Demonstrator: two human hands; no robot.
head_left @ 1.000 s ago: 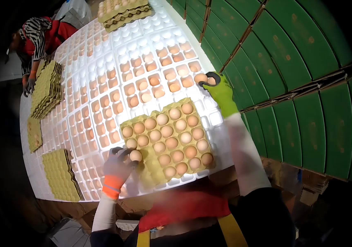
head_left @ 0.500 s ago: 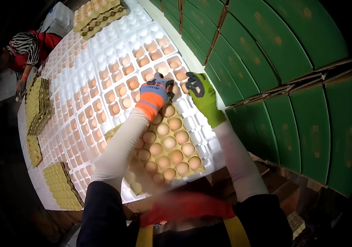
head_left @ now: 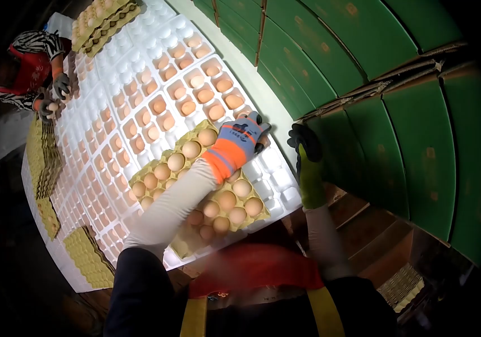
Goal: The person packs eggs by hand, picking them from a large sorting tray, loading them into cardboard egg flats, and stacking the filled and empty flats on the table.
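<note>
My left hand (head_left: pixel 243 137), in a grey and orange glove, reaches over the white foam tray (head_left: pixel 277 174) with fingers curled round an egg (head_left: pixel 265 141), mostly covered by the glove. Under that forearm lies a pulp egg tray (head_left: pixel 263 216) with several brown eggs (head_left: pixel 227 200) in its cups; the sleeve hides part of it. My right hand (head_left: pixel 306 147), in a green and black glove, is held off the foam tray's right edge, by the green boxes. Its fingers are curled, and whatever is inside them, if anything, is hidden.
More foam trays with eggs in their cells (head_left: pixel 204 95) cover the table. Green boxes (head_left: pixel 364 135) are stacked along the right. Pulp trays stand stacked at the left (head_left: pixel 44 151) and far end (head_left: pixel 103 25). A co-worker (head_left: pixel 32 67) handles eggs at the far left.
My left hand has shifted right and slightly down across the foam tray. My right hand has drawn away right and down, off the tray. The co-worker's hands now hold eggs over the table.
</note>
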